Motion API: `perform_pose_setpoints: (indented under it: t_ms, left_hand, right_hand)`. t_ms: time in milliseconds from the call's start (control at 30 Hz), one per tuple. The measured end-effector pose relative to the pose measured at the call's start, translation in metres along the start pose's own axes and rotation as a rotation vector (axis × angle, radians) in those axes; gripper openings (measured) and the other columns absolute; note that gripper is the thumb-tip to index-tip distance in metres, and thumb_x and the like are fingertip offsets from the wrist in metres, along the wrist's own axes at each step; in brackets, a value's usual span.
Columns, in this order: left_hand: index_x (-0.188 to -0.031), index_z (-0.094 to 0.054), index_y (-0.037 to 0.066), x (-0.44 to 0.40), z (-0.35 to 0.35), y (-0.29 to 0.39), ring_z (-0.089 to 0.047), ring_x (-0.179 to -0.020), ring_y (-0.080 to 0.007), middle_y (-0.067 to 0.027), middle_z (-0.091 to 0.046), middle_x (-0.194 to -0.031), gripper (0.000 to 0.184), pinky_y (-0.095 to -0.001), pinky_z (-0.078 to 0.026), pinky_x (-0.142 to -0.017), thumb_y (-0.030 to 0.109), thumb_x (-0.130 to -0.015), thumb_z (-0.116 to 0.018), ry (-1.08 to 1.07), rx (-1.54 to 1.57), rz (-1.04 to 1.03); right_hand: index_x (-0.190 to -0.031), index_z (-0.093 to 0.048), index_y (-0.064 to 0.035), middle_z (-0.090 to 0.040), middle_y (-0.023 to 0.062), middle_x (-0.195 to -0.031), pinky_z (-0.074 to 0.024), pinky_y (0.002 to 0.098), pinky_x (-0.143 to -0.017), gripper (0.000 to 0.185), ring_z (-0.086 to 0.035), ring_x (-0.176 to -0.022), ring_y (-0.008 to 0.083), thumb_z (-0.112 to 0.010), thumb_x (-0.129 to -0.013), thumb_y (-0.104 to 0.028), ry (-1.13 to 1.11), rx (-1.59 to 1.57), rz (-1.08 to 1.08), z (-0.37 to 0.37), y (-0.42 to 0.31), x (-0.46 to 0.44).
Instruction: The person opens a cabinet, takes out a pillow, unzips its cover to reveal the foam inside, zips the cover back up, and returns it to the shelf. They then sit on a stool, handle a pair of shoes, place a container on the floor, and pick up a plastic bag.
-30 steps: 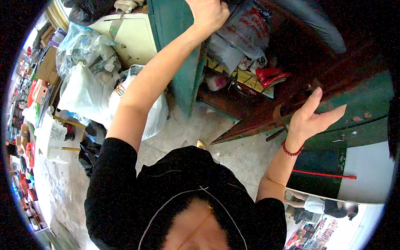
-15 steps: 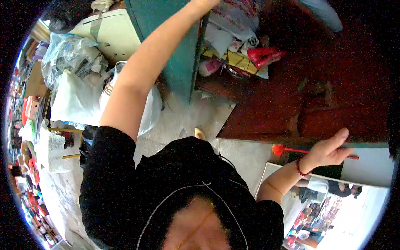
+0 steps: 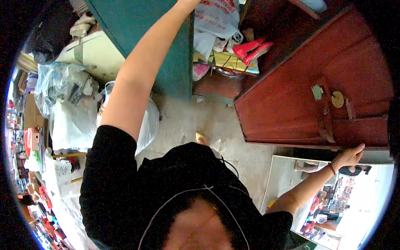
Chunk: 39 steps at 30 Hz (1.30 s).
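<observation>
My left arm reaches up across a green cabinet door. Only the edge of my left hand shows at the top of the view, and its fingers are out of sight. At the right, my right hand is at the edge of a red-brown cabinet door, its thumb at the rim and the other fingers partly hidden. Metal latch fittings sit on that door. Between the doors, the cabinet holds red high-heeled shoes, a printed plastic bag and yellow patterned material.
Stuffed plastic bags stand at the left beside a cream panel. A leaning mirror is at the lower right, reflecting a room. Below lies the grey floor, where a pale shoe shows.
The red-brown door has swung, with more of its face and fittings showing. My right hand has moved outward to the right with its edge. The view has shifted slightly.
</observation>
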<state>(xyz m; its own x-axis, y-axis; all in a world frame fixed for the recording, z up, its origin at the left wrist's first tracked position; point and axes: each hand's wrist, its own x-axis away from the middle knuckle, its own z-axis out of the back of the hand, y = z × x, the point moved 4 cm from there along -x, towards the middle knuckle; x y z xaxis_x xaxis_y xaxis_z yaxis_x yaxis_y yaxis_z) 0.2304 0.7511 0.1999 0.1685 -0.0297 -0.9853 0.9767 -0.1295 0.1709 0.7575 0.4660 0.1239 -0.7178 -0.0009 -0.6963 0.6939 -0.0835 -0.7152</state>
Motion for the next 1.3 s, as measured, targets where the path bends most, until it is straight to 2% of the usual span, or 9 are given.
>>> perform_pose_setpoints:
  t_ms: [33,300,400,533,633,733,1133,1200,1300]
  left_hand:
    - [-0.130,-0.021,-0.003,-0.006,0.006,-0.002,-0.025,-0.113,-0.0433,-0.0282,-0.025,-0.123,0.083,-0.0532,-0.020,-0.094,0.009,-0.058,-0.061,-0.226,0.198,0.181]
    - [-0.130,-0.021,-0.002,-0.003,-0.017,0.001,-0.025,-0.113,-0.0422,-0.0274,-0.025,-0.124,0.084,-0.0529,-0.020,-0.094,0.008,-0.057,-0.061,-0.195,0.097,0.173]
    - [-0.130,-0.019,-0.002,0.000,-0.008,0.001,-0.026,-0.112,-0.0433,-0.0280,-0.025,-0.124,0.085,-0.0531,-0.020,-0.094,0.007,-0.056,-0.061,-0.426,0.248,0.355]
    - [-0.131,-0.017,-0.003,0.008,0.010,-0.007,-0.025,-0.111,-0.0450,-0.0291,-0.024,-0.123,0.089,-0.0530,-0.019,-0.094,0.004,-0.054,-0.060,-0.014,0.035,0.011]
    - [-0.130,-0.017,-0.003,-0.006,0.049,-0.012,-0.026,-0.110,-0.0453,-0.0291,-0.025,-0.122,0.088,-0.0526,-0.019,-0.094,0.002,-0.053,-0.058,-0.462,0.202,0.406]
    - [-0.130,-0.017,-0.004,0.005,0.067,-0.029,-0.026,-0.109,-0.0446,-0.0289,-0.026,-0.120,0.086,-0.0501,-0.020,-0.095,0.000,-0.052,-0.055,0.015,0.092,-0.068]
    - [-0.132,-0.007,-0.009,-0.011,0.188,-0.090,-0.022,-0.123,-0.0364,-0.0282,-0.020,-0.133,0.085,-0.0352,-0.017,-0.104,-0.003,-0.060,-0.051,-0.122,-0.043,-0.094]
    - [-0.107,-0.042,0.000,0.004,0.171,-0.113,-0.042,-0.100,-0.0378,-0.0209,-0.046,-0.103,0.057,-0.0469,-0.033,-0.089,0.013,-0.057,-0.065,-0.136,-0.160,0.089]
    - [-0.113,-0.042,0.005,0.019,0.172,-0.123,-0.030,-0.116,-0.0378,-0.0228,-0.033,-0.121,0.068,-0.0661,-0.020,-0.087,0.022,-0.049,-0.062,-0.004,-0.288,0.010]
  right_hand:
    - [-0.105,-0.053,0.0123,-0.048,0.0283,-0.114,-0.0390,0.0357,-0.085,0.058,-0.051,-0.096,0.0285,-0.049,-0.085,-0.042,-0.124,-0.023,-0.071,-0.007,0.012,-0.007]
    - [-0.124,-0.023,0.0170,-0.027,0.0338,-0.128,-0.0257,0.0412,-0.102,0.084,-0.031,-0.119,0.0416,-0.048,-0.081,-0.050,-0.061,0.216,0.122,-0.054,0.054,-0.023]
    - [-0.124,-0.024,0.0170,-0.029,0.0335,-0.127,-0.0266,0.0415,-0.101,0.084,-0.032,-0.119,0.0410,-0.050,-0.080,-0.049,-0.120,0.249,0.091,-0.064,0.065,-0.035]
    - [-0.118,-0.031,0.0173,-0.043,0.0340,-0.114,-0.0395,0.0448,-0.088,0.080,-0.046,-0.102,0.0449,-0.054,-0.078,-0.049,-0.107,0.202,0.226,-0.070,0.082,-0.046]
    - [-0.116,-0.032,0.0164,-0.043,0.0339,-0.108,-0.0376,0.0515,-0.084,0.084,-0.045,-0.100,0.0434,-0.053,-0.076,-0.055,0.149,0.620,0.595,-0.076,0.072,-0.029]
    - [-0.118,-0.037,0.0098,-0.044,0.0268,-0.115,-0.0343,0.0494,-0.089,0.064,-0.043,-0.103,0.0404,-0.060,-0.079,-0.036,0.134,0.217,0.755,-0.085,-0.018,0.047]
    - [-0.114,-0.045,0.0086,-0.043,0.0219,-0.122,-0.0304,0.0382,-0.098,0.045,-0.039,-0.116,0.0313,-0.054,-0.084,-0.024,-1.057,-0.430,0.322,-0.245,-0.093,0.295]
    - [-0.114,-0.046,0.0080,-0.044,0.0222,-0.121,-0.0307,0.0379,-0.097,0.043,-0.040,-0.115,0.0318,-0.054,-0.084,-0.023,-1.300,-0.576,0.256,-0.246,-0.133,0.347]
    - [-0.115,-0.046,0.0065,-0.046,0.0212,-0.120,-0.0332,0.0372,-0.095,0.043,-0.043,-0.112,0.0317,-0.052,-0.085,-0.023,-1.584,-0.764,0.637,-0.231,-0.200,0.418]
